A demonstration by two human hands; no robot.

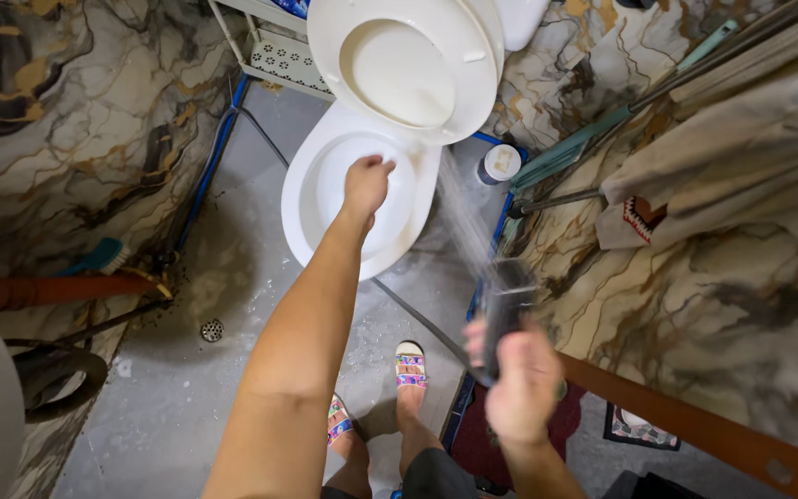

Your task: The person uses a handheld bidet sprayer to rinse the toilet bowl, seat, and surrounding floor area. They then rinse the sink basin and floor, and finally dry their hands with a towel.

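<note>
1. Nearest the camera, low and right of centre in the frame, the right hand (524, 383) is wrapped around a dark spray handle (507, 310); the fingers are curled shut on it and blurred, so the exact finger placement cannot be made out
2. From the top of that handle a pale stream of water (462, 208) runs up and to the left toward the right rim of the toilet bowl (305, 208)
3. Reaching up through the middle of the frame, the left hand (365, 185) sits inside the white bowl, closed into a loose fist; whether it grips anything cannot be told, since nothing shows between the fingers
4. Bowl and left hand lie well above and left of the right hand's grip, with the water stream spanning the gap between them
5. Behind the bowl, at the top centre, the white seat and lid (408, 69) stand raised
6. Just right of the bowl on the grey floor (233, 277) stands a small round container (501, 164) with a white top
7. Lower centre, two feet in patterned sandals (409, 365) stand on the wet floor
8. A round metal drain (211, 330) sits at lower left, near a teal brush (103, 256) lying against the marbled wall (66, 120)
9. Beige cloth (750, 148) hangs at the upper right
</note>
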